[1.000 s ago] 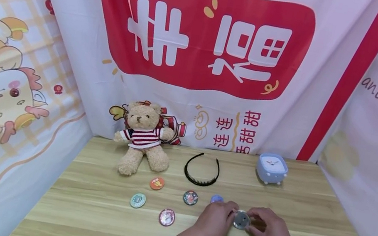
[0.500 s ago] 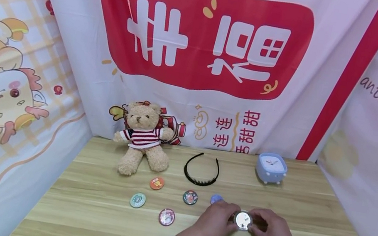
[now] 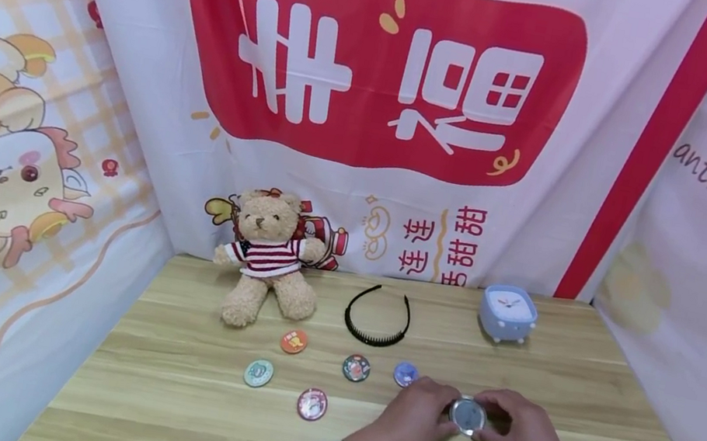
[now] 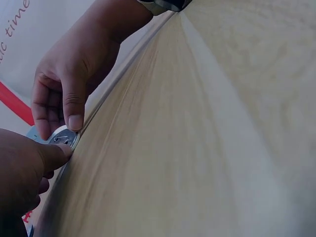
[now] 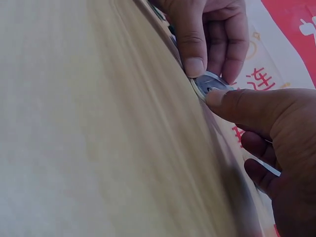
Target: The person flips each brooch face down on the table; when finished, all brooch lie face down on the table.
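At the lower right of the head view, a round badge shows a plain grey metal back inside a shiny, pale rim; the left wrist view, at its left edge, catches a small wire pin on that face. It sits directly between the two hands: the left hand pinches its left edge, the right hand its right, thumbs at the rim. Just up-left lies a blue-purple badge; farther, at centre, a black headband; right of centre, a blue clock.
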`<state>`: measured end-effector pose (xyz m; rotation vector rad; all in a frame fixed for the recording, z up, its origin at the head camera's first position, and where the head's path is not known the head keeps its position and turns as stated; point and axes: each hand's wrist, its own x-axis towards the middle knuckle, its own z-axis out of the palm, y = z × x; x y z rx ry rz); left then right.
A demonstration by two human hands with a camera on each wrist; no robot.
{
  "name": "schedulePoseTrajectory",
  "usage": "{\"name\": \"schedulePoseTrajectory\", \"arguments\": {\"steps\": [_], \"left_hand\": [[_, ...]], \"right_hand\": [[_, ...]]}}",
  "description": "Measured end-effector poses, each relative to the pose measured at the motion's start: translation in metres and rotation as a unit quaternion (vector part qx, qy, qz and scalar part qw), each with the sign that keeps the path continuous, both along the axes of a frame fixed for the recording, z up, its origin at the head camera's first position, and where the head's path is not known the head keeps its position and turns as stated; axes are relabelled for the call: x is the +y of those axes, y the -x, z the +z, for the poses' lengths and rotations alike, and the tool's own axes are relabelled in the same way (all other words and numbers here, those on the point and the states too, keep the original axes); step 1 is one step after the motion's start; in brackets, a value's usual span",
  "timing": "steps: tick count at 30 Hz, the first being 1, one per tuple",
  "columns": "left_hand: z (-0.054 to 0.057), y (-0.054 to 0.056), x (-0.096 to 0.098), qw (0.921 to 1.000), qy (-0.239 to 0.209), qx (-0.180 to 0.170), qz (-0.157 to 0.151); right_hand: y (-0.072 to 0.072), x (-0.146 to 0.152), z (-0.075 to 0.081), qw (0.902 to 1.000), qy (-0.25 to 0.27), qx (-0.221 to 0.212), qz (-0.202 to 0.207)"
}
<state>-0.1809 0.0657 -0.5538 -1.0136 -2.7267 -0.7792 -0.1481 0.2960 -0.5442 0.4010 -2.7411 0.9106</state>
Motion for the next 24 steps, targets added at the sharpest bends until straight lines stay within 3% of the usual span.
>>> {"name": "schedulePoseTrajectory", "arguments": {"steps": [7, 18, 24], "left_hand": [[-0.001, 0.0, 0.007, 0.9995, 0.023, 0.017, -0.009], [0.002, 0.002, 0.012, 0.9962, 0.068, 0.049, -0.025], [0.002, 0.002, 0.012, 0.9942, 0.083, 0.063, -0.026]], "right_hand": [[0.0, 0.011, 0.0, 0.9999, -0.005, -0.01, 0.005], [-0.001, 0.018, 0.008, 0.9978, -0.027, -0.061, 0.005], [0.0, 0.021, 0.005, 0.9974, -0.041, -0.056, 0.021]]}}
